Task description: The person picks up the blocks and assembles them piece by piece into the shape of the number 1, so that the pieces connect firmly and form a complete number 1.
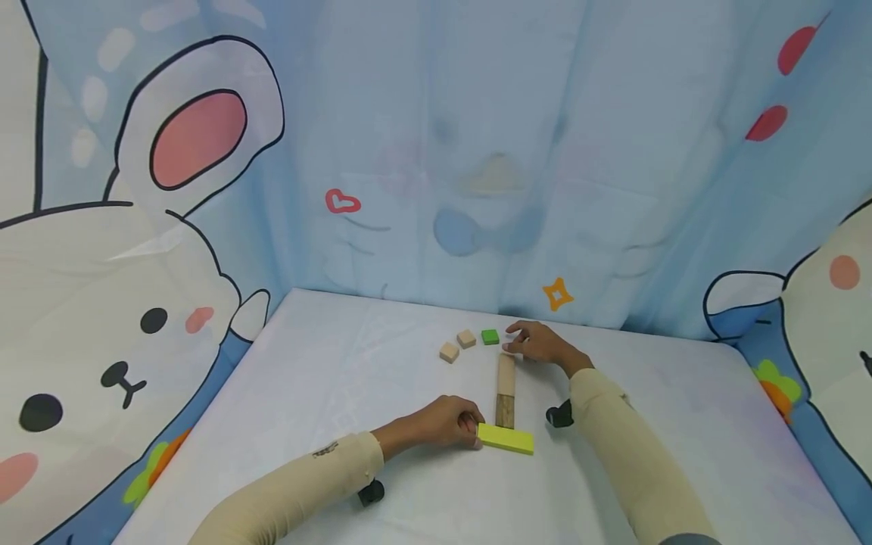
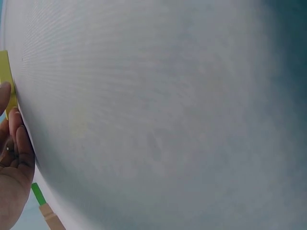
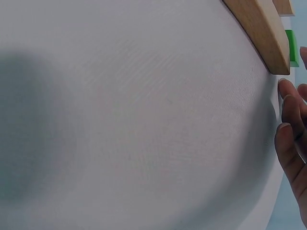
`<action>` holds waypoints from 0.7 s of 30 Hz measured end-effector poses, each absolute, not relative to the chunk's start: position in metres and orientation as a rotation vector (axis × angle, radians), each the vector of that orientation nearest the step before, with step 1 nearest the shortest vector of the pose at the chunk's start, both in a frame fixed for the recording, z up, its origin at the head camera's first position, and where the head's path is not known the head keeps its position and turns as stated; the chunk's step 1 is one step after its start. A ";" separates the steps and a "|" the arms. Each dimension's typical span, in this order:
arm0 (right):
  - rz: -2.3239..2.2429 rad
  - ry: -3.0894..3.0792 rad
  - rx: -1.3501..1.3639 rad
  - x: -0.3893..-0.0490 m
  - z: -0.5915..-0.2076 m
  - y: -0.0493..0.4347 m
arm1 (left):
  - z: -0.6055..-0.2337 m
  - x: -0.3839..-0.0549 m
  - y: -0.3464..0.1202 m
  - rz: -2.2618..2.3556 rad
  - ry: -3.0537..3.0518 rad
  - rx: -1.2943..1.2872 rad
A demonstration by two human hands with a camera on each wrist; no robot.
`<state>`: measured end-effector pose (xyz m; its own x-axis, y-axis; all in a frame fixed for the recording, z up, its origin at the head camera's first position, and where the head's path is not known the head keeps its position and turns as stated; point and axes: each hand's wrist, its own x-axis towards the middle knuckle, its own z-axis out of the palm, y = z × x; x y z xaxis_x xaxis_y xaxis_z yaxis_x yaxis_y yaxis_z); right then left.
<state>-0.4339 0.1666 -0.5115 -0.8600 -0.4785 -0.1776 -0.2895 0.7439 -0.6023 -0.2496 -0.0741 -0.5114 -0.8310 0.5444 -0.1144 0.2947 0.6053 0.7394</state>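
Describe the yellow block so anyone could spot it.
On the white table, find the straight row of wooden blocks. The yellow block lies crosswise at the row's end nearer the person, its left end pinched by the left hand. It's the only yellow block; the others are wood-coloured or green.

The left hand (image 1: 441,421) hides part of the yellow block (image 1: 507,439) from me. Left of the yellow block, I find the dark marking (image 1: 325,450) on the left sleeve (image 1: 293,488) too small to read. Beyond the yellow block, the pale wooden block (image 1: 506,374) and the right hand (image 1: 540,343) run past the right wrist view's edges. Right of it, the right sleeve (image 1: 627,446) gets cut off.
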 end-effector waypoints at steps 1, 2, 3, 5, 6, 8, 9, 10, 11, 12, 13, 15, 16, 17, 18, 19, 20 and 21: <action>-0.829 2.621 -0.599 -0.435 -0.512 0.166 | -0.512 -0.250 -0.074 1.065 2.510 0.680; -0.829 2.618 -0.606 -0.435 -0.511 0.165 | -0.514 -0.251 -0.074 1.061 2.513 0.683; -0.832 2.616 -0.606 -0.435 -0.510 0.164 | -0.515 -0.251 -0.074 1.058 2.517 0.687; -0.836 2.612 -0.613 -0.436 -0.509 0.162 | -0.517 -0.253 -0.074 1.049 2.522 0.691; -0.836 2.610 -0.617 -0.436 -0.507 0.161 | -0.517 -0.253 -0.074 1.043 2.526 0.694; -0.837 2.606 -0.626 -0.436 -0.506 0.158 | -0.518 -0.253 -0.074 1.040 2.523 0.692; -0.836 2.605 -0.624 -0.436 -0.506 0.157 | -0.518 -0.253 -0.074 1.042 2.519 0.690; -0.834 2.604 -0.627 -0.436 -0.507 0.156 | -0.518 -0.253 -0.074 1.040 2.518 0.689; -0.832 2.605 -0.625 -0.436 -0.507 0.155 | -0.518 -0.253 -0.074 1.038 2.519 0.689; -0.830 2.606 -0.626 -0.436 -0.508 0.155 | -0.518 -0.253 -0.074 1.034 2.522 0.691; -0.832 2.608 -0.626 -0.437 -0.509 0.154 | -0.519 -0.253 -0.074 1.036 2.520 0.692; -0.840 2.614 -0.609 -0.438 -0.510 0.152 | -0.519 -0.253 -0.075 1.033 2.524 0.699; -0.839 2.613 -0.617 -0.439 -0.510 0.151 | -0.520 -0.253 -0.075 1.031 2.526 0.703; -0.840 2.611 -0.615 -0.439 -0.510 0.150 | -0.520 -0.253 -0.075 1.031 2.527 0.705; -0.839 2.608 -0.622 -0.440 -0.510 0.149 | -0.520 -0.254 -0.075 1.030 2.528 0.708; -0.836 2.608 -0.622 -0.440 -0.510 0.147 | -0.520 -0.254 -0.076 1.033 2.527 0.712; -0.826 2.609 -0.628 -0.441 -0.509 0.146 | -0.520 -0.254 -0.076 1.035 2.526 0.713; -0.816 2.610 -0.627 -0.441 -0.509 0.145 | -0.520 -0.254 -0.076 1.037 2.526 0.714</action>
<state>-0.4409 0.1453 -0.5085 -0.8471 -0.5000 -0.1802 -0.3084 0.7386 -0.5995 -0.2544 -0.0760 -0.5197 -0.8247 0.5567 -0.0996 0.3264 0.6123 0.7202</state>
